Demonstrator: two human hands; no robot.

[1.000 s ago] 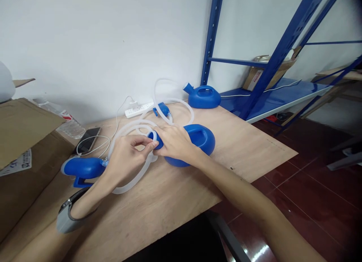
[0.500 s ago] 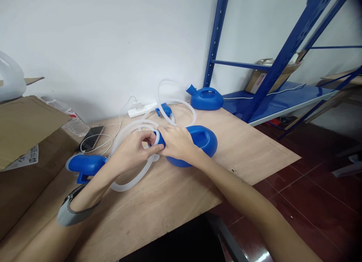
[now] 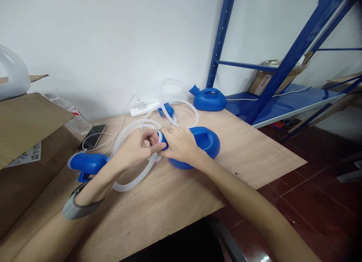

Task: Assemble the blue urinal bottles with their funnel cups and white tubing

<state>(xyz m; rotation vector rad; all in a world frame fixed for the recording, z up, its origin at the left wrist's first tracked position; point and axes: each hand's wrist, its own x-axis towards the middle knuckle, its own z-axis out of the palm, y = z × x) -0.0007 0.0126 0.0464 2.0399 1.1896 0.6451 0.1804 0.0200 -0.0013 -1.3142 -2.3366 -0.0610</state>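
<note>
A blue plastic urinal bottle [image 3: 210, 143] with a moulded handle lies on the wooden table in front of me. Its neck points left, and my right hand [image 3: 179, 143] is wrapped round that neck. My left hand [image 3: 145, 143] pinches at the bottle's mouth, thumb and fingers on the white rim [image 3: 160, 136]. What sits inside the mouth is hidden by my fingers. Coils of clear whitish hose [image 3: 132, 184] lie beneath and behind my left hand. Left of my forearm is a blue funnel-like receptacle [image 3: 89, 162] with a pale rim.
Behind stand another blue bottle [image 3: 210, 99] and a second blue receptacle [image 3: 168, 109] with hose. A power strip [image 3: 144, 108], phone [image 3: 94, 136] and plastic bottle [image 3: 74, 116] lie near the wall. A cardboard box [image 3: 31, 148] fills the left; blue shelving [image 3: 294, 97] stands right.
The whole scene has shifted slightly to the right in view. Both hands keep their places on the bottle's neck and mouth, with only small finger movement at the rim.
</note>
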